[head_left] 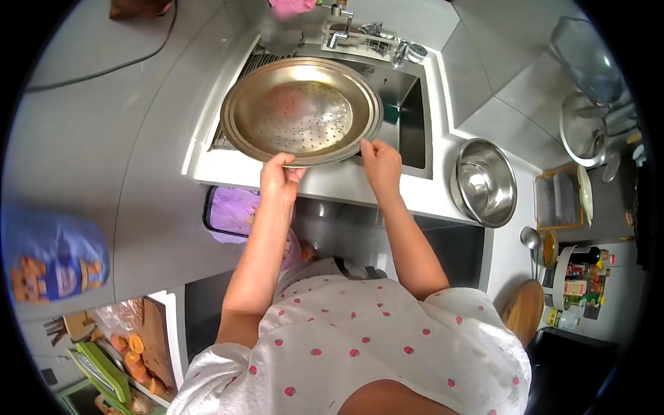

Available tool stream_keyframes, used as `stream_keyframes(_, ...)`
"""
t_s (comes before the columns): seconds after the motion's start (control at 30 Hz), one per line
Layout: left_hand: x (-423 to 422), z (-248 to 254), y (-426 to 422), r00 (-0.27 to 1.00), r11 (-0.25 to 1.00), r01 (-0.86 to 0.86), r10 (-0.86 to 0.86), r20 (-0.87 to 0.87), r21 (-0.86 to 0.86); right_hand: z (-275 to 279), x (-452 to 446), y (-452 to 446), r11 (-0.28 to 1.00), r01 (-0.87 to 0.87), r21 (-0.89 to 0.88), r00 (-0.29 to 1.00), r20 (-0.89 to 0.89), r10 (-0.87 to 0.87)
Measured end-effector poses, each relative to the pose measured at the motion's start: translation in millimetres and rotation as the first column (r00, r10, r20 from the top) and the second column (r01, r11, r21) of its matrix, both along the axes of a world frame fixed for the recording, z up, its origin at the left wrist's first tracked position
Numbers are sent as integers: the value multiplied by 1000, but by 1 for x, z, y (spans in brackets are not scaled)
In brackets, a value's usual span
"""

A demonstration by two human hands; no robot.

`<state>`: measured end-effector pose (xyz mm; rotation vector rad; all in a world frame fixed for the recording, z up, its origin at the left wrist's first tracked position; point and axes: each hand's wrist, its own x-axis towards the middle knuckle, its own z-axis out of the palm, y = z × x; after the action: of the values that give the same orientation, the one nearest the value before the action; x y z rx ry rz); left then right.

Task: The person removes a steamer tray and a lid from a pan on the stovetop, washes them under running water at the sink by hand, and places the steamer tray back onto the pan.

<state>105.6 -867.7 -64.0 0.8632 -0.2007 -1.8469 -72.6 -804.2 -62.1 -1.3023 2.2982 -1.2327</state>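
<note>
A wide round metal steamer pan [304,114] with small holes in its base is held over the sink [408,124]. My left hand [279,178] grips its near rim, thumb on top and fingers beneath. At the near right edge of the pan, my right hand [381,162] is closed on the rim. The pan covers much of the sink and part of the drying rack at its left. Behind it stands the faucet [339,28].
A steel bowl [484,182] sits on the counter at right. Below the counter edge hangs a bin with a purple liner [234,209]. Further right are a ladle [530,238], a round wooden board [523,311] and a spice rack [574,277]. Cut orange vegetables [136,365] lie at lower left.
</note>
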Motion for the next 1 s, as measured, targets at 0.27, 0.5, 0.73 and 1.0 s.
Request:
stream_keyframes(0.27, -23, -28, -52, 991, 992, 86, -95, 92, 97, -50, -41, -74, 996, 80, 36, 224, 973, -53)
stream_keyframes(0.5, -38, -52, -76, 877, 987, 118, -156, 455, 112, -42, -95, -122, 998, 60, 18, 991, 115, -61)
stream_keyframes(0.73, -60, -44, -85, 859, 988, 83, -136, 493, 129, -54, -67, -215, 925, -376, -61, 892, -294, 343)
stream_keyframes(1.0, -68, -28, -114, 909, 986, 111, -152, 388, 126, -66, -42, -324, 907, -413, -87, 880, -294, 373)
